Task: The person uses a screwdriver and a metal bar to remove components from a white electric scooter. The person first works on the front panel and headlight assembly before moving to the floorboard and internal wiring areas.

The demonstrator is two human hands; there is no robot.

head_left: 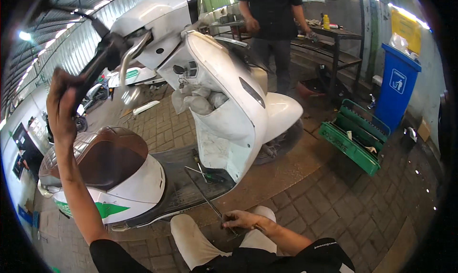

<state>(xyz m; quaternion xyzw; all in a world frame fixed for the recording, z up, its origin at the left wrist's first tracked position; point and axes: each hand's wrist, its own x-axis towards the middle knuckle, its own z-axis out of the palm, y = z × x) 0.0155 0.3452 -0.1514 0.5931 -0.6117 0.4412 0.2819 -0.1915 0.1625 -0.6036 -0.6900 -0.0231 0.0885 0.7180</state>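
A mechanic crouches beside a white scooter (224, 96) with its front panels opened. The left hand (62, 101), raised high on the near left, is closed around the black handlebar grip (102, 58), steadying the bars. The right hand (241, 220), low by the knee, is curled around a thin rod-like tool (210, 201) that slants up to the footboard (183, 187), where a screwdriver (205, 174) lies. The job looks to be mid-disassembly at the front end; the next move likely calls for bringing the tool to a fastener. A green toolbox (355, 139) sits open to the right.
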